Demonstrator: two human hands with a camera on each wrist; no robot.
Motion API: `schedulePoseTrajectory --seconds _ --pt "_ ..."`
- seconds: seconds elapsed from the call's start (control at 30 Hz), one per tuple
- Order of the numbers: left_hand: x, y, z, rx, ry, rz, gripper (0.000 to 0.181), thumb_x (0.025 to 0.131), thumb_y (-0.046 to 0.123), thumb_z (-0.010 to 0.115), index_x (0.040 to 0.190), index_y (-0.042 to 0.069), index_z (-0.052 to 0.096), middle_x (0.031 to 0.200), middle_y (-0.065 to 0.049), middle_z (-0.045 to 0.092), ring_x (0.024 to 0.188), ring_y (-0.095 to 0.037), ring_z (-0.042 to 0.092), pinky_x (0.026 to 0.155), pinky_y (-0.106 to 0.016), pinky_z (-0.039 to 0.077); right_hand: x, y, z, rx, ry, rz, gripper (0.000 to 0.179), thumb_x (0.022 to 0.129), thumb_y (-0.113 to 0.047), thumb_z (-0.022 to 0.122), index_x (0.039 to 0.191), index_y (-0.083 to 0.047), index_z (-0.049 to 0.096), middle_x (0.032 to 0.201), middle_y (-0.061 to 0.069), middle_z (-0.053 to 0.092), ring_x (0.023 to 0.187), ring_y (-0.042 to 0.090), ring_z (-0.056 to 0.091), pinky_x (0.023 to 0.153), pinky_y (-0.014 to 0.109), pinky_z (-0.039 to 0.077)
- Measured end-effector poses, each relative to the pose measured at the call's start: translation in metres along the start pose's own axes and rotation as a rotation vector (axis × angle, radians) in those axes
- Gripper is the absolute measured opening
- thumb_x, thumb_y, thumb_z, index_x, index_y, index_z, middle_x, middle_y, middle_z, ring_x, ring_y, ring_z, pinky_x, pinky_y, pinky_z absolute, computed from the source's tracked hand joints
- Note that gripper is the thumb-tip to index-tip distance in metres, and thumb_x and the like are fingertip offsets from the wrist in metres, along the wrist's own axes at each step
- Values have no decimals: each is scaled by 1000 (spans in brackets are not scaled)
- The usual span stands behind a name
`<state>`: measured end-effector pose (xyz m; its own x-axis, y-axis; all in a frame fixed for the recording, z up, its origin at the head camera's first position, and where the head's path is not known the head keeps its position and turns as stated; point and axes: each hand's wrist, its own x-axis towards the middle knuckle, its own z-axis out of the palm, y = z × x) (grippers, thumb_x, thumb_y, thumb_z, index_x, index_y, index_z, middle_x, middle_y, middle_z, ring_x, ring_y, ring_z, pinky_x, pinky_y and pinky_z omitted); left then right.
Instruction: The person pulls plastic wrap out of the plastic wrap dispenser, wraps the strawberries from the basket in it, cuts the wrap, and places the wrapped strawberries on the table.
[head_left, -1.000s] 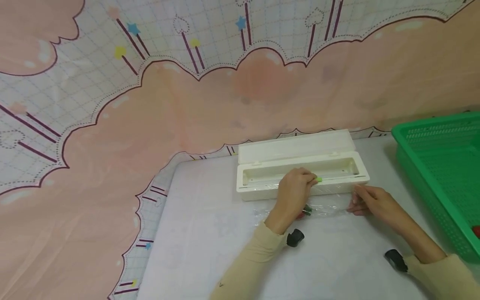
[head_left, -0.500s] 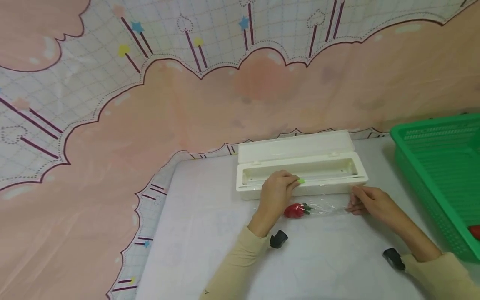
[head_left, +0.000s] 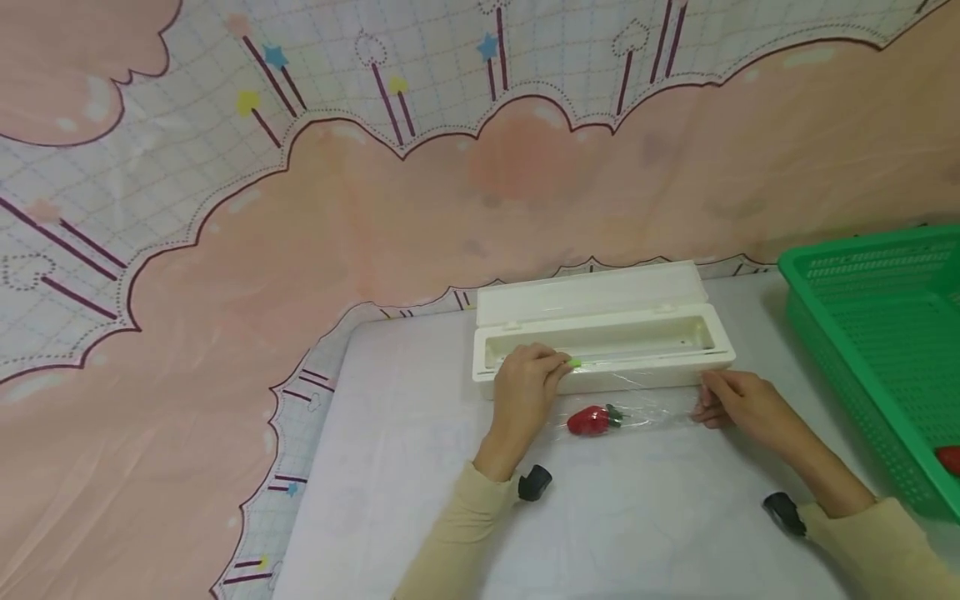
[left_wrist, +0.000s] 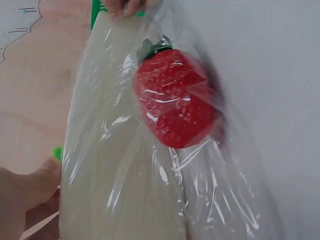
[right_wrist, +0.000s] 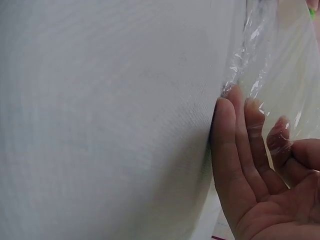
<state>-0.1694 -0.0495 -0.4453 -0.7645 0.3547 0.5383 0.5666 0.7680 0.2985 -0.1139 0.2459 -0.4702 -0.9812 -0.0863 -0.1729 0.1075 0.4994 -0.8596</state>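
A white cling film dispenser stands with its lid folded back. At its front edge my left hand pinches the small green slide cutter, which also shows as a green tip in the left wrist view. A red strawberry with green leaves lies in front of the box, covered by clear cling film. My right hand holds the film's edge between thumb and index finger by the box's right front corner. In the right wrist view, the other fingers of this hand extend along the film.
On the right, a green plastic basket has another red item in it. A white cloth covers the table, and a patterned pink sheet hangs behind.
My left hand has slid leftward along the box's front edge with the green cutter, uncovering the strawberry to the head view. The right hand has stayed nearly still, gripping the film.
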Motion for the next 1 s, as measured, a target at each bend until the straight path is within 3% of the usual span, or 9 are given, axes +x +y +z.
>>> schedulePoseTrajectory --seconds 0.2,0.43,0.73,1.0 --pt "-4 -12 -8 -17 20 -23 13 87 25 76 95 16 81 90 3 72 81 -15 63 66 -26 52 1 0 -2 12 -6 14 48 110 -30 30 89 7 55 87 17 72 75 17 72 65 28 60" --pt "-7 -19 -11 -35 -1 -47 16 87 27 75 96 15 81 91 2 71 84 -15 60 67 -24 51 1 -2 -2 -6 2 31 51 110 -33 28 88 6 54 87 17 72 75 17 71 64 28 60" --pt "-14 -26 -16 -2 66 -37 14 86 25 77 94 13 81 88 1 69 83 -16 59 70 -25 51 5 -6 0 -28 -13 62 52 110 -31 26 88 7 55 85 16 72 75 19 71 64 29 60" --pt "-18 -36 -22 12 62 -62 16 87 25 76 95 12 81 89 0 70 84 -18 58 74 -30 47 4 -6 -1 -44 -15 73 52 110 -32 26 90 7 55 86 16 72 76 20 71 64 29 60"
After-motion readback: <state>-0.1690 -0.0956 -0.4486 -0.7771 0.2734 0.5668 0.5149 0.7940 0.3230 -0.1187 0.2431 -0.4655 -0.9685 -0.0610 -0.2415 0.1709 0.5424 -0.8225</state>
